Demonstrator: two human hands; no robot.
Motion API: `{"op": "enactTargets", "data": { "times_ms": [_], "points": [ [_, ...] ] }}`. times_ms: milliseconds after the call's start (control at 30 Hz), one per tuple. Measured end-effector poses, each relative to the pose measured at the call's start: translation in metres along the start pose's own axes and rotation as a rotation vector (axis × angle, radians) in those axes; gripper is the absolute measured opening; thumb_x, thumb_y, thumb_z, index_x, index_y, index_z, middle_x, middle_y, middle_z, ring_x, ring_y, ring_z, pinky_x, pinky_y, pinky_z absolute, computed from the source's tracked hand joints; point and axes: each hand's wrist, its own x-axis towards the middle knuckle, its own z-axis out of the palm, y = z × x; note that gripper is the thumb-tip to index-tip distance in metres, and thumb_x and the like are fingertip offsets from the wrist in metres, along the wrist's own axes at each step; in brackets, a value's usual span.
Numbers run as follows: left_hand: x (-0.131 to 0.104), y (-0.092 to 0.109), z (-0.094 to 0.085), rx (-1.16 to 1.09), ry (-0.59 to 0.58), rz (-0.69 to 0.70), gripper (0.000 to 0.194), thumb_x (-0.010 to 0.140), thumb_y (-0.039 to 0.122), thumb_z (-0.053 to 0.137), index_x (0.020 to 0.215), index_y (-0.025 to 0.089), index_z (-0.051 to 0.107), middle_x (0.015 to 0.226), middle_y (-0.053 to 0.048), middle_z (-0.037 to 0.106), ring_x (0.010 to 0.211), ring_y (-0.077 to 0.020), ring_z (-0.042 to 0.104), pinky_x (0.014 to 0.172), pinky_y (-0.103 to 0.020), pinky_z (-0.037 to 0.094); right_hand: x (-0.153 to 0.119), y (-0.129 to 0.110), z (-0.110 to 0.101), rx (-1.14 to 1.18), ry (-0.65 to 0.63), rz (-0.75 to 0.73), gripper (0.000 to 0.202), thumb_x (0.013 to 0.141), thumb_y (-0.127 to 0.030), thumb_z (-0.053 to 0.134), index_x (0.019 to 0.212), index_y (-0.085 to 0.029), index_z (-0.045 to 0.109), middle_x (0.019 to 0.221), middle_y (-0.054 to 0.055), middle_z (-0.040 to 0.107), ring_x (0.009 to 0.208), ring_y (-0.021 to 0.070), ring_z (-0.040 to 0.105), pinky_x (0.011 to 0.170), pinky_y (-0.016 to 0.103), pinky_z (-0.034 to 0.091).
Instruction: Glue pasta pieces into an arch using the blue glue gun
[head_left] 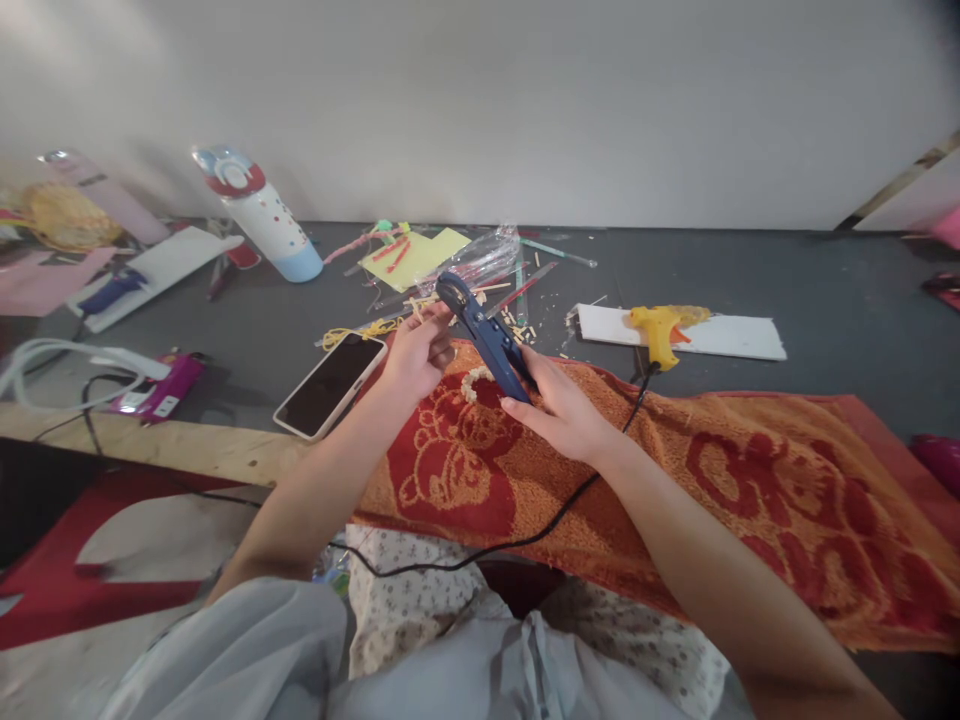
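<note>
My right hand (559,405) is closed around the handles of a blue plier-like hand tool (487,345), its head tilted up and left. Close to that head, my left hand (420,350) pinches what looks like a thin pale stick (418,308), partly hidden by the fingers. Under the tool, a ring of small pale pieces (471,386) lies on the red and orange towel (450,470). Short pale stick bits (517,325) are scattered just behind the tool, beside clear plastic wrapping (484,258).
A yellow glue gun (660,330) rests on a white strip (739,337); its black cord (555,520) crosses the towel. A phone (330,385), yellow string (356,333), a spotted bottle (266,225), yellow paper (431,255) and a purple power strip (169,387) are to the left.
</note>
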Motion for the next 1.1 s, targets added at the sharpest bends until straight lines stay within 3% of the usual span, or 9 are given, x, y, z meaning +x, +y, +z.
{"op": "enactTargets", "data": {
  "times_ms": [600, 900, 1033, 1100],
  "points": [
    [-0.001, -0.001, -0.002, 0.057, -0.047, 0.01, 0.021, 0.078, 0.012, 0.066, 0.07, 0.018, 0.048, 0.05, 0.013, 0.021, 0.035, -0.0009, 0.016, 0.034, -0.013, 0.011, 0.002, 0.015, 0.004, 0.026, 0.045, 0.056, 0.056, 0.091, -0.039, 0.053, 0.143, -0.021, 0.043, 0.145, 0.015, 0.054, 0.133, 0.033, 0.05, 0.112, 0.054, 0.036],
    [0.003, 0.003, -0.003, 0.175, -0.011, 0.016, 0.022, 0.083, 0.012, 0.061, 0.07, 0.019, 0.044, 0.048, 0.014, 0.018, 0.035, -0.0008, 0.014, 0.035, -0.012, 0.013, 0.006, 0.005, -0.002, 0.003, 0.035, 0.138, 0.045, 0.089, -0.029, 0.05, 0.133, -0.016, 0.053, 0.129, 0.016, 0.064, 0.122, 0.0333, 0.058, 0.103, 0.049, 0.043],
    [0.005, 0.005, -0.005, 0.186, -0.043, 0.043, 0.03, 0.085, 0.015, 0.063, 0.067, 0.019, 0.04, 0.048, 0.014, 0.019, 0.036, -0.0011, 0.014, 0.036, -0.013, 0.013, 0.007, 0.006, -0.004, 0.049, 0.096, 0.189, 0.039, 0.087, -0.031, 0.051, 0.123, -0.017, 0.057, 0.12, 0.014, 0.067, 0.113, 0.0322, 0.061, 0.097, 0.046, 0.045],
    [0.005, 0.006, -0.005, 0.21, -0.05, 0.05, 0.028, 0.083, 0.017, 0.066, 0.068, 0.018, 0.042, 0.048, 0.013, 0.02, 0.037, -0.001, 0.015, 0.036, -0.013, 0.013, 0.008, 0.008, -0.005, 0.128, 0.151, 0.243, 0.035, 0.086, -0.033, 0.052, 0.116, -0.018, 0.059, 0.106, 0.011, 0.069, 0.1, 0.0291, 0.063, 0.09, 0.043, 0.046]
  ]
}}
